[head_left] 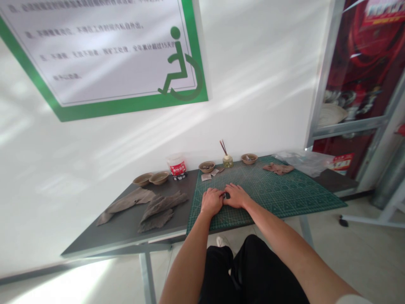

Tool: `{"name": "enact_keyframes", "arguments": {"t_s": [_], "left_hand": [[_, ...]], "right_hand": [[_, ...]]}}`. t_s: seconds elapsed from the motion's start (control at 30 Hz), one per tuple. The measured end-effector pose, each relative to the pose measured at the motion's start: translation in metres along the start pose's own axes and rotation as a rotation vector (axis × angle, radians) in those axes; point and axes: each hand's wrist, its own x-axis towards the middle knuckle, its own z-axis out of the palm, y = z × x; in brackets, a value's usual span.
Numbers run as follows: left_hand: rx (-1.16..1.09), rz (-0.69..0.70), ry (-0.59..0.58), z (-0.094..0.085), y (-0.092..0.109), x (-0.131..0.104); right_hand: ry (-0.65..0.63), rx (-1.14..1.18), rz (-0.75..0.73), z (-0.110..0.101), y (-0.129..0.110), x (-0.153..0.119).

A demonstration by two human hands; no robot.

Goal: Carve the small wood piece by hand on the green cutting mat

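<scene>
Touching dark piece (227, 195), left hand (212, 201), right hand (237, 196), long axis unclear

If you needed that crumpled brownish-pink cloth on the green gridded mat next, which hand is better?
Probably the right hand: the cloth lies to its right, on the same mat. The left hand sits farther away.

matt cutting mat (294, 190), rough cloth (163, 206)

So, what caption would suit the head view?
Left grip and right grip close together at a dark piece over a green mat.
</scene>
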Motion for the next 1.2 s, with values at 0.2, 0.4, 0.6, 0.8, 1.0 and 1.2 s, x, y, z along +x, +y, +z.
{"name": "enact_keyframes", "arguments": {"t_s": [0.2, 0.4, 0.6, 0.8, 1.0, 1.2], "left_hand": [[-0.004, 0.025, 0.013, 0.0011, -0.0018, -0.0002], [0.025, 0.001, 0.034, 0.0021, -0.0019, -0.0025], [0.077, -0.1, 0.092, 0.0045, -0.003, -0.0023], [0.074, -0.062, 0.081, 0.0072, -0.0037, 0.0005], [0.031, -0.018, 0.038, 0.0066, -0.0027, 0.002], [0.004, 0.007, 0.001, 0.004, -0.002, 0.0015]], "right_hand": [[-0.009, 0.003, 0.004, -0.0002, -0.0004, 0.0004], [0.005, 0.004, -0.002, 0.0, -0.0009, 0.0001], [0.0, 0.002, -0.004, 0.0014, 0.0018, 0.0015], [0.006, 0.005, -0.013, 0.0022, 0.0031, 0.002], [0.022, 0.004, -0.015, 0.0027, 0.0035, 0.0013], [0.025, 0.013, -0.021, 0.0015, 0.0026, 0.0005]]}}
